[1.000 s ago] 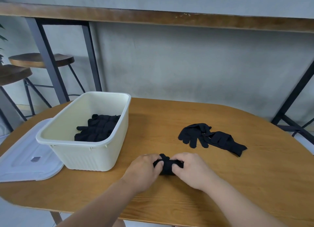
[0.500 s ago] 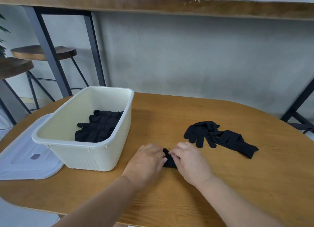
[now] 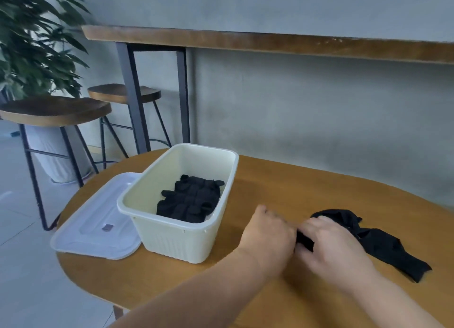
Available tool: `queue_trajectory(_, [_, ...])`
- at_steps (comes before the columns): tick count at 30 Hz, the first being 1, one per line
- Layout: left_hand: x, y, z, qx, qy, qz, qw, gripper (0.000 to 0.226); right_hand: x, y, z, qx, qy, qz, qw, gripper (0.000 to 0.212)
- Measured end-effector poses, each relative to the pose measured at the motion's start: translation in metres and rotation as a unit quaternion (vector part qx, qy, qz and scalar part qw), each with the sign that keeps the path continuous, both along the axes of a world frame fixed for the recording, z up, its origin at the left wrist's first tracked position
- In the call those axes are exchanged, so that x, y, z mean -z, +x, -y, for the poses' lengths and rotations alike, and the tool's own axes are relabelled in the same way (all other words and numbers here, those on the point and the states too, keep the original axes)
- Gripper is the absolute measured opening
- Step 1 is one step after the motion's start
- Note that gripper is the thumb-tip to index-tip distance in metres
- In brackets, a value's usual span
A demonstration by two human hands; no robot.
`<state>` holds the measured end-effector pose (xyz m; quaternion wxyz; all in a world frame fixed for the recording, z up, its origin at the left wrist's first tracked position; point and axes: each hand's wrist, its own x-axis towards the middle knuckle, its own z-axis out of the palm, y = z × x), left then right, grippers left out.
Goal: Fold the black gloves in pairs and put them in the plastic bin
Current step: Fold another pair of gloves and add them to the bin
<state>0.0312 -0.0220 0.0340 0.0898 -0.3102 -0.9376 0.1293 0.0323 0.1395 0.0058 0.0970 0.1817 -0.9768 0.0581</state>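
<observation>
The wooden desk (image 3: 282, 180) carries everything, and the cream plastic bin (image 3: 172, 239) on it serves as the landmark for the rest. Behind the bin, past the desk's far edge, a long wooden shelf on dark metal legs (image 3: 270, 41) runs along the grey wall, with a leafy plant (image 3: 36, 40) and two wooden stools (image 3: 56, 110) off to the bin's left. Just to the left of the bin, tucked partly under its rim, lies a flat translucent lid (image 3: 93, 227). Inside the bin, toward its near right corner, sits a pile of folded black gloves (image 3: 190, 202). To the right of the bin, well apart from it, loose black gloves (image 3: 383, 244) lie stretched across the desk, one end bunched and the other trailing toward the near right. Between the bin and those loose gloves the two hands meet low over the desk: the left hand (image 3: 269, 232), nearer the bin, has its fingers curled down, and the right hand (image 3: 331, 244) faces it with its fingers curled inward. Pinched between them is a small black glove bundle (image 3: 304, 240), mostly hidden by the fingers, with only a dark strip showing in the gap. The right hand also overlaps the bunched end of the loose gloves; whether it touches them cannot be told.
</observation>
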Motion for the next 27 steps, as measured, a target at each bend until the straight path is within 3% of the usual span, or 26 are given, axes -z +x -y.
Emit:
queue_trajectory(5, [-0.096, -0.008, 0.047, 0.013, 0.063, -0.12, 0.991, 0.008, -0.109, -0.003, 0.048, -0.023, -0.109, -0.021, 0.994, 0.011])
queue_trajectory(10, [-0.153, -0.04, 0.135, -0.111, 0.075, 0.082, 0.988, 0.02, -0.148, -0.053, 0.136, -0.041, -0.113, 0.079, 0.99, 0.013])
queue_trajectory(16, [-0.112, -0.079, 0.191, -0.192, -0.075, 0.244, 0.948, 0.043, -0.107, -0.109, 0.223, -0.069, -0.004, 0.285, 0.956, 0.019])
queue_trajectory(20, [-0.062, -0.101, 0.192, -0.15, -0.145, 0.273, 0.939, 0.04, -0.065, -0.129, 0.248, -0.077, 0.073, 0.337, 0.935, 0.022])
queue_trajectory(23, [-0.028, -0.116, 0.193, -0.121, -0.188, 0.289, 0.931, 0.038, -0.043, -0.136, 0.255, -0.058, 0.114, 0.39, 0.912, 0.045])
queue_trajectory(27, [-0.003, -0.121, 0.194, -0.116, -0.226, 0.303, 0.918, 0.038, -0.024, -0.136, 0.26, -0.066, 0.164, 0.412, 0.894, 0.032])
